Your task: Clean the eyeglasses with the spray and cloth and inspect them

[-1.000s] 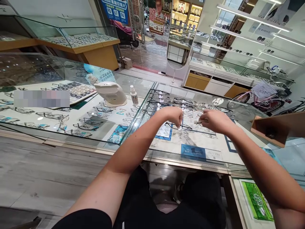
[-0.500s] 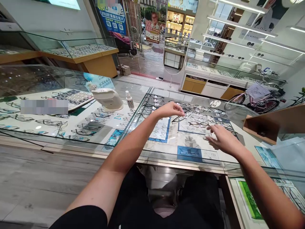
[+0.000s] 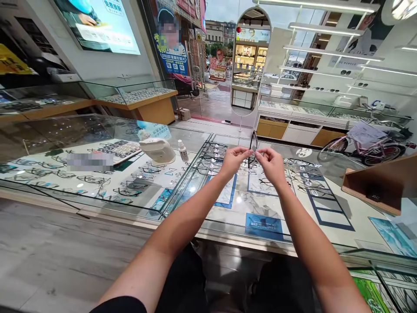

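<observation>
A dark-framed pair of eyeglasses (image 3: 254,140) is held up on edge above the glass display counter (image 3: 224,224). My left hand (image 3: 235,161) pinches it from the left side, thumb and fingers together. From the other side my right hand (image 3: 271,164) grips it too, its fingertips almost meeting the left ones. The fingers hide part of the frame. Beneath and beyond the hands, several more eyeglasses (image 3: 211,152) lie in rows inside the counter. A blue card (image 3: 263,226) lies under the glass nearer to me.
On the counter to the left stand a small white bottle (image 3: 183,151), a white device (image 3: 158,151) and a large calculator (image 3: 122,148). A wooden stand (image 3: 374,187) is at the right. An oval mirror (image 3: 249,65) and a pink bicycle (image 3: 361,141) are farther off.
My right hand has moved up and left and now grips the eyeglasses with my left hand. The eyeglasses have been raised and turned upright. The view has tilted upward.
</observation>
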`<state>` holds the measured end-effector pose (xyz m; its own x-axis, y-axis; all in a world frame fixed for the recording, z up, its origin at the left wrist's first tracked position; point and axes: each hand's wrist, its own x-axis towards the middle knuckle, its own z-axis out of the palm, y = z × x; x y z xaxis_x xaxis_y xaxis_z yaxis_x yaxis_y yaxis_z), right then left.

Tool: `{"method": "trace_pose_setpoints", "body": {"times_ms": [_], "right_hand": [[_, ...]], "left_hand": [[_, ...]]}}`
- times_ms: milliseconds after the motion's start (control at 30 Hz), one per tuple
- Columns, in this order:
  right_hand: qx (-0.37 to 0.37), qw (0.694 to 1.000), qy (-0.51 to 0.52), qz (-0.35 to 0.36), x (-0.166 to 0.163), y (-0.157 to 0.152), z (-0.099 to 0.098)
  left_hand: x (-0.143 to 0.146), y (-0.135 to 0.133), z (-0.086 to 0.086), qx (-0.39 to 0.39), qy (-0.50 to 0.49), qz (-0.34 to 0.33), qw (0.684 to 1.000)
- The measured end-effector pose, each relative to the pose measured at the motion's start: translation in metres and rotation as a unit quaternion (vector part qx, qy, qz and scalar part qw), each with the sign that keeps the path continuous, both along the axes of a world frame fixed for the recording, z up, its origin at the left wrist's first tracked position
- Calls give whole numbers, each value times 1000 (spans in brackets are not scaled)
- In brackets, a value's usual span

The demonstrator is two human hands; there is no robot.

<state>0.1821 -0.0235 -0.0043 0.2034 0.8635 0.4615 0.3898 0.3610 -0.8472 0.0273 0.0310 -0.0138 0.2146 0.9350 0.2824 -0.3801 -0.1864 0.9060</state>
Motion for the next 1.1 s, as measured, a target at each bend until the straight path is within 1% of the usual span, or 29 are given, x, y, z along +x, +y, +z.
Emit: {"method": "trace_pose_setpoints", "body": {"times_ms": [100,167,333,500,667,767,833,967,1100], "right_hand": [[-15,998,38,39,2,0,-11],[-35,995,70,64,5,-1,-15],[-84,984,106,119,14,1,-15],[-90,978,130,137,20,4,-16],[-92,981,131,113,21,6,-17],[-87,986,113,87,20,6,-16],[-75,990,100,71,19,5,-16],[-53,994,91,37,19,6,-18],[-33,993,108,-25,20,10,-23]], "left_hand": [[-1,-1,-10,-4,17,0,1000],[-1,-2,-13,-5,27,-4,1000],[-6,-3,-12,-9,48,-29,998],[-10,1,-11,-8,58,-41,997],[-10,5,-14,-47,73,-42,995],[-12,7,-14,-70,61,-37,995],[-13,8,-14,-86,48,-47,994],[-15,12,-11,-125,-10,-84,989],[-19,17,-8,-162,-87,-94,979]]}}
